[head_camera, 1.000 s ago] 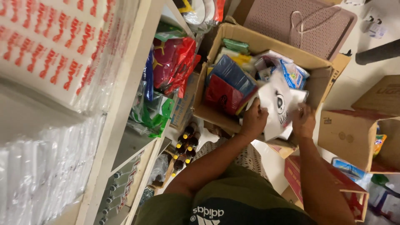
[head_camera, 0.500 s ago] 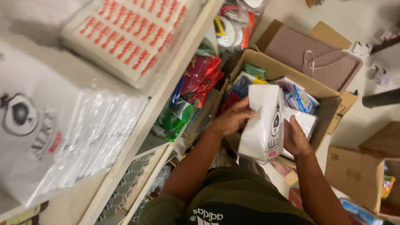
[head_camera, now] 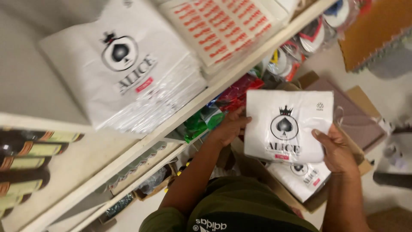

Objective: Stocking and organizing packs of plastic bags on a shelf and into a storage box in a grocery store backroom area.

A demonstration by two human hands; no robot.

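Gripping a flat white plastic-wrapped pack with a black spade emblem [head_camera: 286, 125], we clasp its edges with left hand [head_camera: 229, 128] and right hand [head_camera: 337, 151], near the white shelf [head_camera: 180, 122].

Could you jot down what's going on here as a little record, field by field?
Place: white shelving above a cardboard box on the floor
Left hand: grips the left edge of a white bag pack with a black spade emblem
Right hand: holds the pack's right edge
In the box: another similar pack
On the shelf: stack of matching white bags, a pack with rows of red print
Lower left: dark bottles
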